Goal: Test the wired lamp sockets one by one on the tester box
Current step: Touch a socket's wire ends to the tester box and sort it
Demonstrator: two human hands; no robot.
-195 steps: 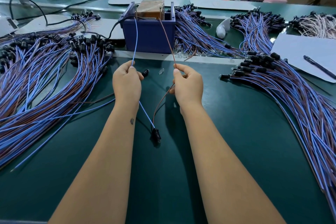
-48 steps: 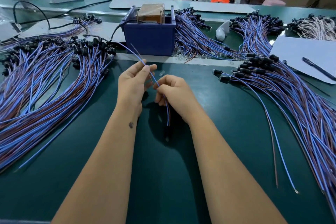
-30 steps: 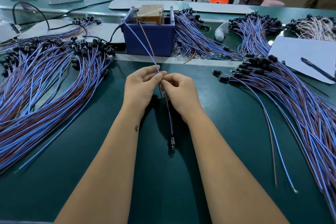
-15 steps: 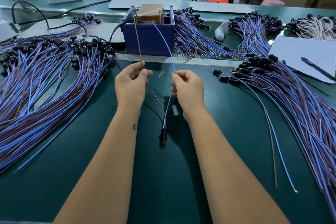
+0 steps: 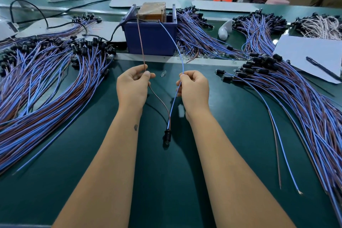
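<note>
On the green bench (image 5: 55, 181) sit two big socket piles, one blue tester box (image 5: 150, 40), one sheet. Your left hand (image 5: 132, 87) pinches the brown wire (image 5: 141, 42), your right hand (image 5: 194, 89) the blue wire (image 5: 174, 42); one socket (image 5: 167, 134) dangles between.

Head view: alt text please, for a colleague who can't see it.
The left hand pinches a brown wire and the right hand a blue wire, both reaching up to the tester box; their black socket hangs between the forearms.
</note>
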